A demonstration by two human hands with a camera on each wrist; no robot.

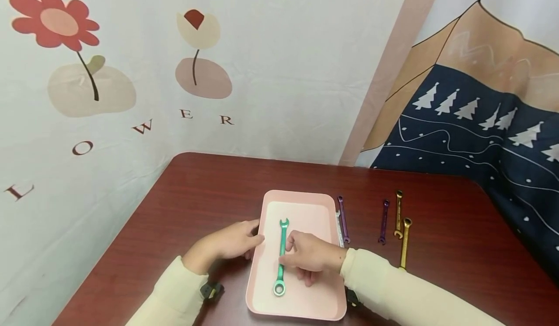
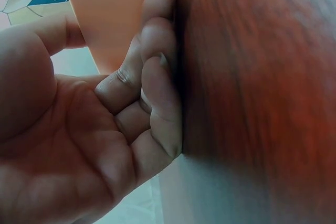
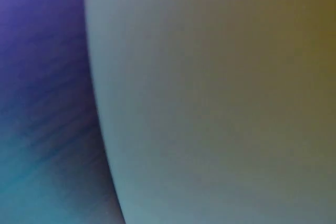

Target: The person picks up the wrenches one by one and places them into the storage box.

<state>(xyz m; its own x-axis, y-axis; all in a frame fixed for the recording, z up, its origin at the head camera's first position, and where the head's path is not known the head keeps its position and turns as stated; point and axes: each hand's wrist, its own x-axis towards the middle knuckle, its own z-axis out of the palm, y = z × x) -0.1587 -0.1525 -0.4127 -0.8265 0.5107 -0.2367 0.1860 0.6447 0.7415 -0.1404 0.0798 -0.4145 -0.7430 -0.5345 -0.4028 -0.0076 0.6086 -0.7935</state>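
Note:
A pink tray (image 1: 301, 200) lies on the dark red table (image 1: 209, 195) in the head view. A green wrench (image 1: 283, 236) lies lengthwise in it, ring end towards me. My right hand (image 1: 291, 248) reaches in from the right and pinches the wrench's shaft with thumb and fingertips. My left hand (image 1: 238, 241) rests on the table beside the tray's left rim. In the left wrist view its loosely curled fingers (image 2: 152, 77) lie against the table (image 2: 252, 77), next to the tray's wall (image 2: 115, 14). The right wrist view is only a blur.
Right of the tray lie a silver wrench (image 1: 338, 229), a purple wrench (image 1: 343, 219), a second purple one (image 1: 384, 221) and two gold ones (image 1: 398, 214) (image 1: 405, 243). Patterned cloth hangs behind the table and along its right side.

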